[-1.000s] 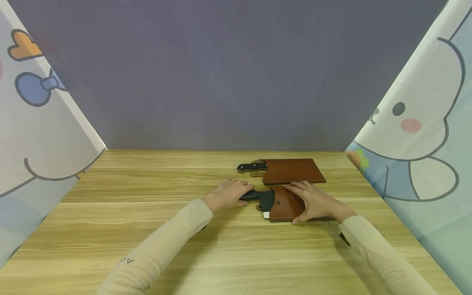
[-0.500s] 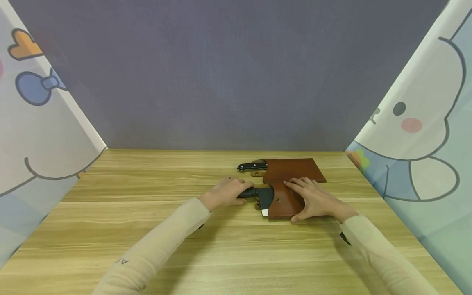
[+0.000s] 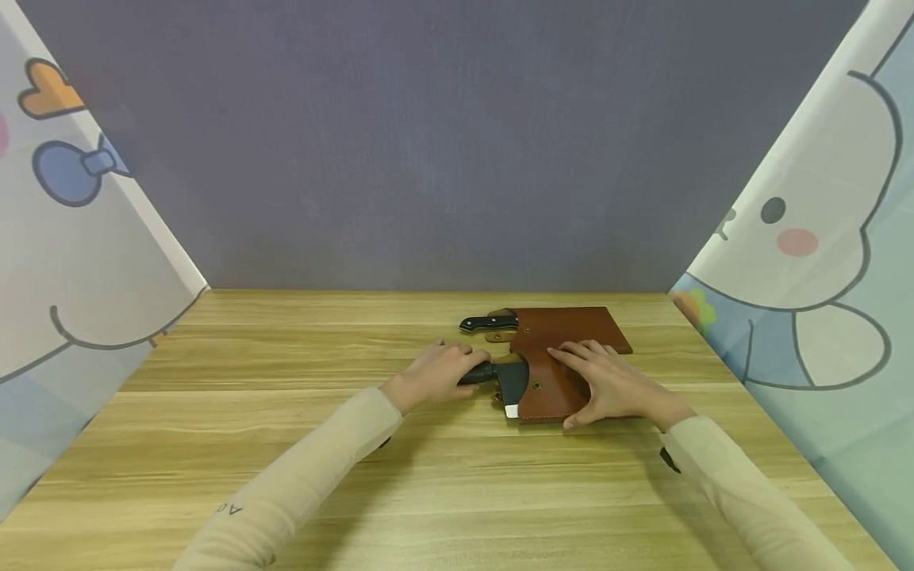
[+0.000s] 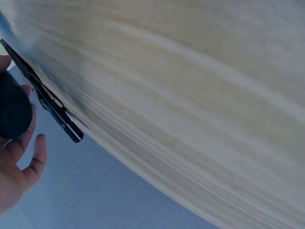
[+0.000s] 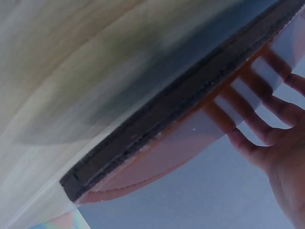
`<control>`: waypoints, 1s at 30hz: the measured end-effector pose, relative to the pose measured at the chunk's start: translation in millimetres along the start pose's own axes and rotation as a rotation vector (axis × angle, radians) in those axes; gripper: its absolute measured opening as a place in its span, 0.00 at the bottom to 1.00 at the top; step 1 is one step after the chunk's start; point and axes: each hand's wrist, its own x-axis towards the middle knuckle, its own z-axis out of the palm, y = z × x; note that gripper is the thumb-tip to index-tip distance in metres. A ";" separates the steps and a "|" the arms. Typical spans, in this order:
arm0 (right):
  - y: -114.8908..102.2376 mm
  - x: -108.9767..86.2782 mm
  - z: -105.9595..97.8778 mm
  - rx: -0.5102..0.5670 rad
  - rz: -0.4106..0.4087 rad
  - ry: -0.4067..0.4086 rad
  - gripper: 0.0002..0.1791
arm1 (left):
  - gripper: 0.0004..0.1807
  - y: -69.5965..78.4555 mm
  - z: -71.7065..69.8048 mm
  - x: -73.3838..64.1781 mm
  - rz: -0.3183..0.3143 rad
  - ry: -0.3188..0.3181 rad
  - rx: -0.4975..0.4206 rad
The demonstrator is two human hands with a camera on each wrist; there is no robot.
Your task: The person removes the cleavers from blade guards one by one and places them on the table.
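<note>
A cleaver with a black blade (image 3: 511,384) and black handle (image 3: 474,375) lies partly inside a brown leather sheath (image 3: 551,387) in the head view; a pale strip shows at the blade's near edge. My left hand (image 3: 437,373) grips the handle, whose dark rounded end (image 4: 15,107) shows in the left wrist view. Across the sheath spreads my right hand (image 3: 612,387), thumb by the near edge and fingers toward the far side. In the right wrist view its fairly straight fingertips meet the glossy leather face (image 5: 162,152), and a dark stitched edge (image 5: 143,114) runs above the table.
Just behind lies a second brown sheath (image 3: 571,327), with a riveted black knife handle (image 3: 489,323) sticking out leftward. The wooden table (image 3: 257,341) ends at a grey back panel (image 3: 428,159). Cartoon-printed side panels (image 3: 793,262) stand left and right.
The cleaver and its sheath have shifted slightly up in the head view, the sheath now overlapping the second one. Both hands stay on them; the left hand has moved slightly left.
</note>
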 end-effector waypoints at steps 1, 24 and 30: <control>-0.2 0.0 -0.2 0.000 -0.004 0.004 0.62 | 0.27 -0.2 0.4 -0.1 0.000 0.009 0.003; -5.3 0.0 -8.0 0.020 -0.021 0.000 0.61 | 0.24 -10.5 0.2 -1.7 0.095 0.139 -0.026; -7.5 -0.9 -9.6 0.036 -0.002 -0.025 0.61 | 0.24 -11.4 1.2 -2.2 0.102 0.150 -0.025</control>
